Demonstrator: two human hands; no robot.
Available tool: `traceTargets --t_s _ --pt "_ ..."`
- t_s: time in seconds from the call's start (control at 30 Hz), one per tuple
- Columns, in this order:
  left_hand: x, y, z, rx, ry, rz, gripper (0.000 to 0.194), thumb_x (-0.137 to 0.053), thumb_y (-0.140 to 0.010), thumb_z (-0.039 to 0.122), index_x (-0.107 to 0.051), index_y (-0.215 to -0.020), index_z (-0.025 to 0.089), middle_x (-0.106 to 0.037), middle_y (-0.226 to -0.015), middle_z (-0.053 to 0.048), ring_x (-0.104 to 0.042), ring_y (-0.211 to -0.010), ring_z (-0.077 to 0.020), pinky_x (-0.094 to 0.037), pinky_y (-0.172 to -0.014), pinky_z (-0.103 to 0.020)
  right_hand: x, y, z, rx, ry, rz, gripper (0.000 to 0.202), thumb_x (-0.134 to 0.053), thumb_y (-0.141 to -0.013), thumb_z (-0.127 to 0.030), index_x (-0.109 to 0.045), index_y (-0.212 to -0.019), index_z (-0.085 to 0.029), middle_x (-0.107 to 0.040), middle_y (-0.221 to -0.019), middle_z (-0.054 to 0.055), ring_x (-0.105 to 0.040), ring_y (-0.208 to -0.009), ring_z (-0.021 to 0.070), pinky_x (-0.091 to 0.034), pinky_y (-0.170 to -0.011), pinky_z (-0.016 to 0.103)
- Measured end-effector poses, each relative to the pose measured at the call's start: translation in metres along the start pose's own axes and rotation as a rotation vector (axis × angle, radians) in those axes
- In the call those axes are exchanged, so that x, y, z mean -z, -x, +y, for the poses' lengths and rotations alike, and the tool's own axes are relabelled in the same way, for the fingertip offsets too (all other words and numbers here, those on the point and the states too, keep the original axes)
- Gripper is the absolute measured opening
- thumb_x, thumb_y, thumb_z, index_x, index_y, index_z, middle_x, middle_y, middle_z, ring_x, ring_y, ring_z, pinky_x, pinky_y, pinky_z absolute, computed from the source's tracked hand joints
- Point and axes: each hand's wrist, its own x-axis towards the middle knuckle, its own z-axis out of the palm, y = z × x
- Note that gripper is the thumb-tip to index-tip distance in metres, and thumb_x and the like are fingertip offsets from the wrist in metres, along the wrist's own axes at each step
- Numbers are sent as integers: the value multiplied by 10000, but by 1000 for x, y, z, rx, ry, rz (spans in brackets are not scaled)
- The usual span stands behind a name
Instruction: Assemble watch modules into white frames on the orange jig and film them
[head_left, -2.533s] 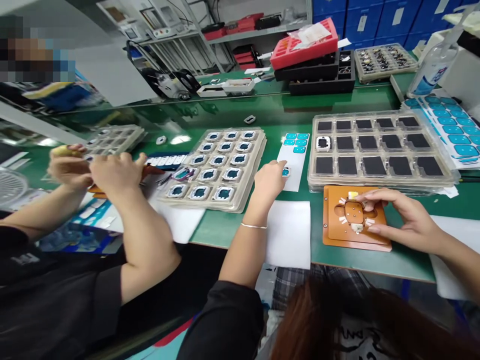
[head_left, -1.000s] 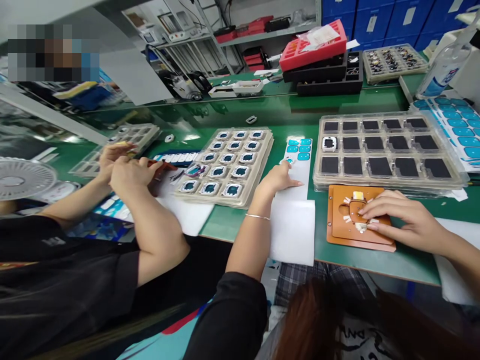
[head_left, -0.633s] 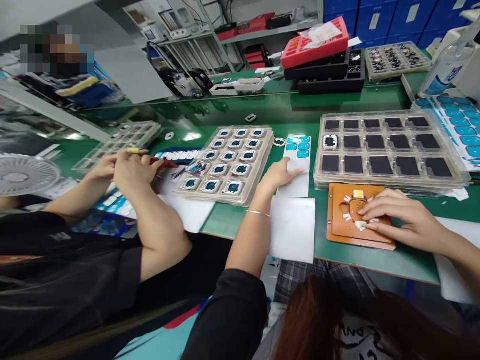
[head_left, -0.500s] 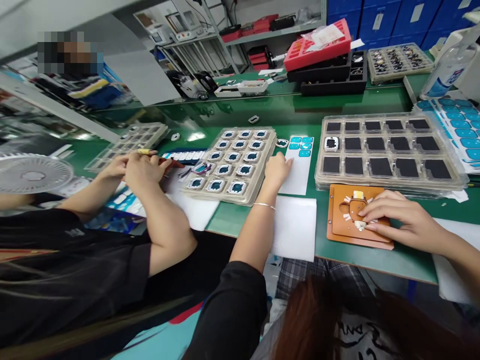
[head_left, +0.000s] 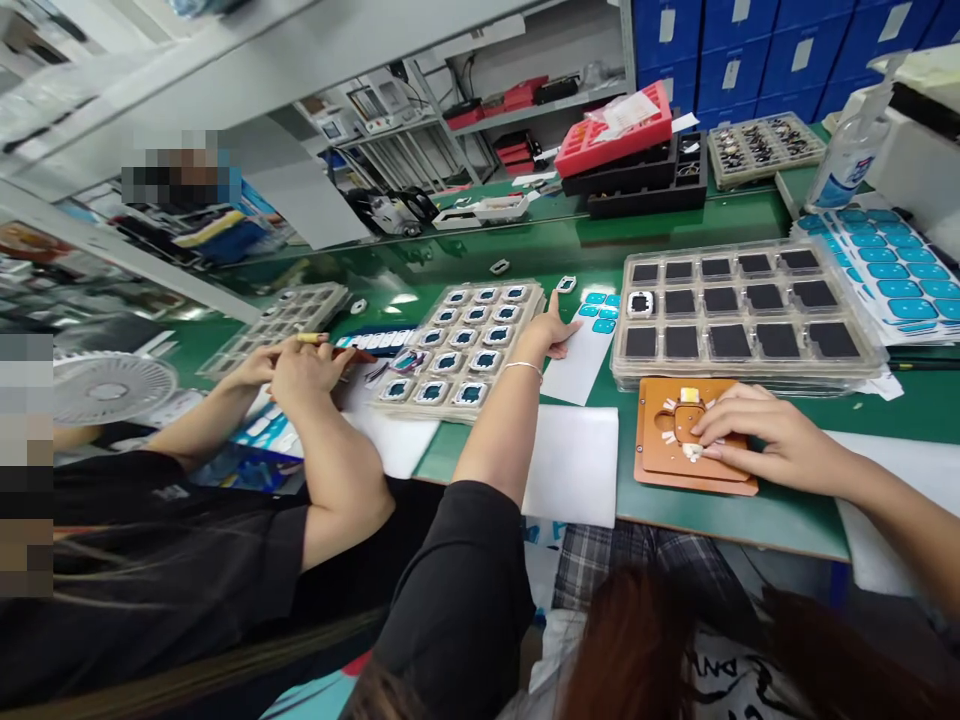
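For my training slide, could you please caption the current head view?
Left hand, finger outstretched beside a white frame; right hand on an orange fixture near a compartmented tray.

The site is a small-parts assembly workshop: a long green workbench point(head_left: 802, 522) carries plastic trays point(head_left: 810, 375) of repeated small parts, with an orange fixture plate point(head_left: 664, 455) near its front edge. Beyond the bench's far edge stand metal shelving point(head_left: 592, 92) and stacked blue bins point(head_left: 754, 70). A second person point(head_left: 195, 570) sits along the front edge.
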Motion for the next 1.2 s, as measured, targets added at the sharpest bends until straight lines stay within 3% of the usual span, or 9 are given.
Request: traceTargets --t_s 0.13,0.27,0.4,0.63,0.87,0.97,1.07,1.13,1.2 --pt "-11 11 3 -109 -35 202 710 -553 -950 395 -269 -1553 149 -674 -1221 -182 -649 -1138 -291 -448 -992 -382 -1 2 3 19 10 7 146 -589 -958 -293 -726 -942 -246 -771 -983 38 -685 -940 218 -503 -828 417" --pt "-35 16 11 -189 -5 289 480 -597 -893 547 -603 -1237 212 -590 -1339 -131 -527 -1280 -282 -397 -1051 -343 -2 2 4 30 9 18 138 -592 -960 -297 -720 -941 -248 -770 -979 35 -684 -932 214 -495 -834 417" --pt "-53 12 17 -99 61 332 548 -683 -790 611 -616 -1185 238 -492 -1409 -165 -455 -1324 -378 -406 -1018 -439 -2 0 3 40 9 26 125 -597 -959 -278 -714 -936 -242 -770 -963 32 -689 -913 202 -498 -829 405" --pt "-50 -2 13 6 168 326 519 -840 -651 501 -636 -1069 269 -486 -1408 -131 -436 -1336 -386 -392 -1014 -433 -1 0 4 50 18 32 109 -609 -956 -258 -713 -943 -231 -768 -965 38 -689 -921 196 -509 -829 392" --pt "-50 3 12 -73 247 339 332 -836 -699 358 -604 -904 239 -594 -1308 -85 -465 -1310 -354 -376 -1001 -478 4 -1 3 71 -1 36 75 -647 -928 -225 -722 -937 -229 -769 -955 47 -704 -913 195 -541 -820 376" --pt "-40 15 10 -173 286 352 271 -792 -740 212 -583 -913 221 -699 -1068 -50 -578 -1184 -302 -367 -1006 -472 8 -2 1 83 -43 99 83 -655 -913 -186 -723 -933 -231 -768 -943 53 -716 -896 188 -567 -797 349" --pt "-26 36 3 -302 366 430 367 -704 -798 123 -541 -1110 229 -707 -1011 -31 -648 -1032 -217 -428 -942 -376 9 -7 -1 68 -14 266 95 -640 -920 -182 -708 -959 -236 -764 -930 54 -723 -865 186 -581 -709 320" --pt "-21 55 0 -534 477 549 375 -668 -817 114 -535 -1153 216 -704 -985 -32 -663 -934 -183 -471 -857 -318 7 -15 -2 44 99 352 84 -630 -926 -203 -693 -975 -230 -758 -934 59 -718 -834 185 -569 -642 307" --pt "-25 78 0 -940 554 673 224 -630 -840 123 -596 -1047 200 -708 -931 -31 -660 -860 -164 -487 -810 -302 6 -29 1 23 252 350 96 -596 -944 -220 -677 -994 -213 -747 -966 74 -706 -826 185 -561 -632 312"
